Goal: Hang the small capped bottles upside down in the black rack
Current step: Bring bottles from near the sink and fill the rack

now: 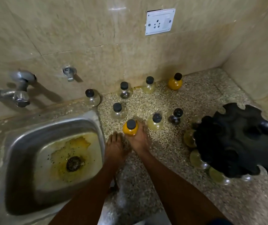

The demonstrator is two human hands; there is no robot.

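Two bare forearms enter from bottom edge, no sleeves visible on either up to where frame cuts them off. Left hand (116, 143) & right hand (138, 140) both bare: no gloves, rings, watch or bands that can be made out, though the pic is soft w/ motion blur. A small patch of dark blue fabric (219, 222) shows at bottom edge by the right arm, prob. clothing; can't tell which garment.

Beige marbled wall tiles (81, 30) meet in a corner above a speckled stone counter (186, 143). A white socket plate (160, 21) sits on the back wall — two metal taps (21, 90) project left, over a stained steel sink (53, 159).
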